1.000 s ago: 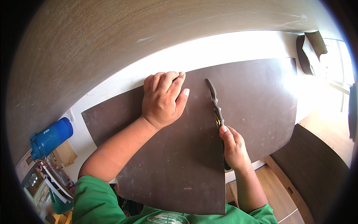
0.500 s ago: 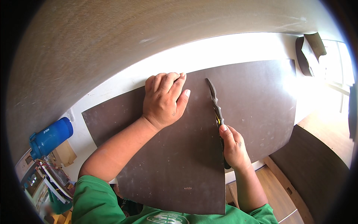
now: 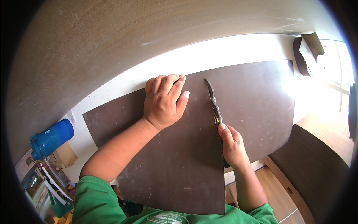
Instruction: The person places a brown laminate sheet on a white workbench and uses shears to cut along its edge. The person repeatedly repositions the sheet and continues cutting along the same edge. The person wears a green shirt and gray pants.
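Note:
A large dark brown sheet [image 3: 179,160] lies in front of me, its lower left part reaching down to my shirt. My left hand [image 3: 163,100] rests at its far edge, with the fingers bent over that edge and the thumb on top. In my right hand [image 3: 234,146] are long, dark shears [image 3: 213,102] with a yellow patch near the pivot. Their blades point away from me over the sheet. The handles sit in my closed fingers, partly hidden, beside the straight right edge of the sheet's lower part. Whether the blades are apart cannot be made out.
A blue jug [image 3: 52,138] stands at the left, near cables and clutter. Ahead rises a large brownish panel [image 3: 149,33]. A curled dark offcut [image 3: 304,56] lies at the far right near a bright window. Another dark sheet [image 3: 309,160] leans at the lower right.

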Demonstrator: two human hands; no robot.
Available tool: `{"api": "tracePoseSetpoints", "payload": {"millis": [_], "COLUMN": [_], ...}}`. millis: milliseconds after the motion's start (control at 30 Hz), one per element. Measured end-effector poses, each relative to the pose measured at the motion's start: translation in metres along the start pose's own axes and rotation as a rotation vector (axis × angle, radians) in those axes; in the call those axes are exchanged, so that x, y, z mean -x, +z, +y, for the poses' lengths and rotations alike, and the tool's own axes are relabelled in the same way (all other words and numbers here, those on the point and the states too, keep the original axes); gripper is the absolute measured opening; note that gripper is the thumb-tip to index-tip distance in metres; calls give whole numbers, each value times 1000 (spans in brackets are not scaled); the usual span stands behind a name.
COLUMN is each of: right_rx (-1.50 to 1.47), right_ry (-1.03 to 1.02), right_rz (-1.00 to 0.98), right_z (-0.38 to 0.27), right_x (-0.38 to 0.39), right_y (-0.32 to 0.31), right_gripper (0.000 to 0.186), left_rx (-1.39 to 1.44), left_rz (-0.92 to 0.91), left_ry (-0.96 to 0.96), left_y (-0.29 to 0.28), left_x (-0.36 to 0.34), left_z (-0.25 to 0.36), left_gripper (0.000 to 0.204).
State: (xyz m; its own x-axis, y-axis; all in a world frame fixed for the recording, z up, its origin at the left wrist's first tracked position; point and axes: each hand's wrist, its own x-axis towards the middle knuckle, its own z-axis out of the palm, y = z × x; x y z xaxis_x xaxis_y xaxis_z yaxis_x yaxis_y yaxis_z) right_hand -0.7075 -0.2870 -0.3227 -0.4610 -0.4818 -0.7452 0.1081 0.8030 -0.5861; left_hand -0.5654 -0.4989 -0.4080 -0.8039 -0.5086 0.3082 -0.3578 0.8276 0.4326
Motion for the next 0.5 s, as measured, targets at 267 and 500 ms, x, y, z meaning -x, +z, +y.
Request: {"api": "tracePoseSetpoints", "payload": {"millis": [267, 500], "right_rx": [22, -13], "right_ry": [-9, 9], "right_rz": [13, 3], "right_z": [-1, 0], "right_x": [-1, -3], "right_y": [0, 2], "right_gripper": [63, 62], "left_rx": [3, 0], "left_rz": [5, -2], "left_ry": [0, 0], "left_y": [0, -1], "left_x": [-1, -1], "left_z": [0, 0], "left_gripper": [39, 39]}}
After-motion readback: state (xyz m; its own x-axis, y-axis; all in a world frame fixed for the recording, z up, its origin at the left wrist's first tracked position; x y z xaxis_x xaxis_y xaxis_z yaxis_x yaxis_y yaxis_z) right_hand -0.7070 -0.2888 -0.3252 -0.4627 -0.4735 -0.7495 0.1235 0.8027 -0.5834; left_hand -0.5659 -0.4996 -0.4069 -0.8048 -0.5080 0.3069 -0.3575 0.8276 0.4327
